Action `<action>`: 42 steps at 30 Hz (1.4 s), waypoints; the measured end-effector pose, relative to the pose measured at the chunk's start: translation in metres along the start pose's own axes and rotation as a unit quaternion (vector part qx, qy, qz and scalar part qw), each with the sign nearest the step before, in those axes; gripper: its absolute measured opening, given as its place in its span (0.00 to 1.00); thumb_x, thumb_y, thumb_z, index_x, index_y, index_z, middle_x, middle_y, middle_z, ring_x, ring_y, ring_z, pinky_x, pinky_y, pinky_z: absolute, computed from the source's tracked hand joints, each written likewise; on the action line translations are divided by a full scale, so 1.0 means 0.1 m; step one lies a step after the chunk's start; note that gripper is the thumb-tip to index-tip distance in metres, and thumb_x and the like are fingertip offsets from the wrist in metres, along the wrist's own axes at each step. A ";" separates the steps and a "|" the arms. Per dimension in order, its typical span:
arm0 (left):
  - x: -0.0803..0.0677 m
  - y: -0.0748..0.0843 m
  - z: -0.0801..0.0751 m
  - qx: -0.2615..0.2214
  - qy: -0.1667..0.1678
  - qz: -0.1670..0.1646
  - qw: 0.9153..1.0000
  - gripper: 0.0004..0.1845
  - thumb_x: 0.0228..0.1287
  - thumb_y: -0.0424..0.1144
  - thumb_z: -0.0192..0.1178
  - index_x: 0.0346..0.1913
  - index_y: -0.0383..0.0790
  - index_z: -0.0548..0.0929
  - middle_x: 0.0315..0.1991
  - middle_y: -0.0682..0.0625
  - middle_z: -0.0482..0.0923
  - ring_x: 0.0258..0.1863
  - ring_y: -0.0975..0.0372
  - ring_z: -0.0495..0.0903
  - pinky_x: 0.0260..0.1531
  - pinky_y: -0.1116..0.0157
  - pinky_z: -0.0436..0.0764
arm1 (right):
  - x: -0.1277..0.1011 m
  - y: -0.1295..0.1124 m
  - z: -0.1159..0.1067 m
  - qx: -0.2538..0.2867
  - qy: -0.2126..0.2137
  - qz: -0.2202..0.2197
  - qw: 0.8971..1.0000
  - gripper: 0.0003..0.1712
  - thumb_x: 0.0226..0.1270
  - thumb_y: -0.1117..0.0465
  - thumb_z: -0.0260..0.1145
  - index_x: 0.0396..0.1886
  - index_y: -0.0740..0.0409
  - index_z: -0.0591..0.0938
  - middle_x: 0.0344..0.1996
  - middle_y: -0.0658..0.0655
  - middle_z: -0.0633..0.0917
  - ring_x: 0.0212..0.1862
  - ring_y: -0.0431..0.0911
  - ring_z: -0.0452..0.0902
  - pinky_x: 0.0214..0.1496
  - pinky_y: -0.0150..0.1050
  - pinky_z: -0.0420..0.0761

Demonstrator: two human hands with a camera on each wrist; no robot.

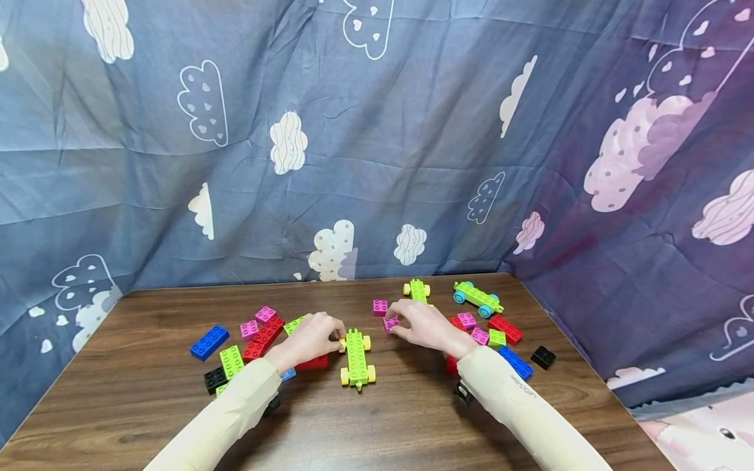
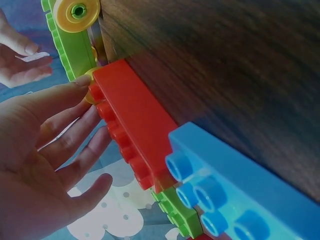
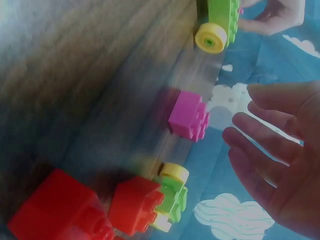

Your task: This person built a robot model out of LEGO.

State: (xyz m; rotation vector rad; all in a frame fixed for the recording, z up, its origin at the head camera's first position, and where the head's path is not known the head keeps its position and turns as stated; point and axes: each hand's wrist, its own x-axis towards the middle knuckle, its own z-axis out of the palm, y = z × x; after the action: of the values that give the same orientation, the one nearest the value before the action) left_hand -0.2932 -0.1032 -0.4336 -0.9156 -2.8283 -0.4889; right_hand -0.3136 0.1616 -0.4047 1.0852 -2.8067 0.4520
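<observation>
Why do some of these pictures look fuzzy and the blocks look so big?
Head view: sharp and evenly lit, though the wide lens bends the table edges. Left wrist view: the blue block is so near the camera that it looks huge and slightly soft; the left hand is dim. Right wrist view: blurred, the table streaky, the pink block smeared and the right hand hazy.

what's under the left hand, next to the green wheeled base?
Under the left hand lies a long red plastic brick, only its edge showing; fingertips touch the green wheeled plastic base at a yellow wheel. The rest beneath is covered.
</observation>
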 end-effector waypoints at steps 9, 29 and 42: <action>0.00 0.00 0.01 -0.003 0.001 -0.001 1.000 0.06 0.55 0.40 0.74 0.32 0.44 0.87 0.31 0.51 0.87 0.34 0.60 0.80 0.32 0.64 0.77 | 0.08 0.12 0.04 -0.018 -0.030 0.039 0.999 0.14 0.64 0.61 0.69 0.49 0.58 0.84 0.48 0.55 0.86 0.51 0.49 0.82 0.50 0.48 0.83; 0.00 0.00 0.00 -0.007 -0.003 0.002 1.000 0.06 0.56 0.39 0.73 0.32 0.42 0.87 0.32 0.50 0.88 0.35 0.60 0.79 0.32 0.65 0.75 | 0.12 0.21 0.17 -0.026 -0.044 0.017 0.999 0.13 0.61 0.63 0.71 0.45 0.62 0.86 0.43 0.58 0.86 0.47 0.49 0.82 0.53 0.45 0.82; 0.00 0.00 0.00 -0.005 -0.004 0.001 1.000 0.06 0.56 0.39 0.73 0.33 0.42 0.87 0.32 0.50 0.87 0.35 0.60 0.79 0.33 0.64 0.76 | 0.13 0.22 0.19 -0.025 -0.040 0.041 0.998 0.13 0.60 0.63 0.72 0.44 0.61 0.85 0.41 0.57 0.87 0.46 0.49 0.82 0.53 0.46 0.82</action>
State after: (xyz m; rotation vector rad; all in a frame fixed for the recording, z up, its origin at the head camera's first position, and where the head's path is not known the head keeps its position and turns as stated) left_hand -0.2928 -0.1032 -0.4331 -0.9240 -2.8334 -0.5005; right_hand -0.3375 0.1626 -0.4253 1.0041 -2.9247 0.3511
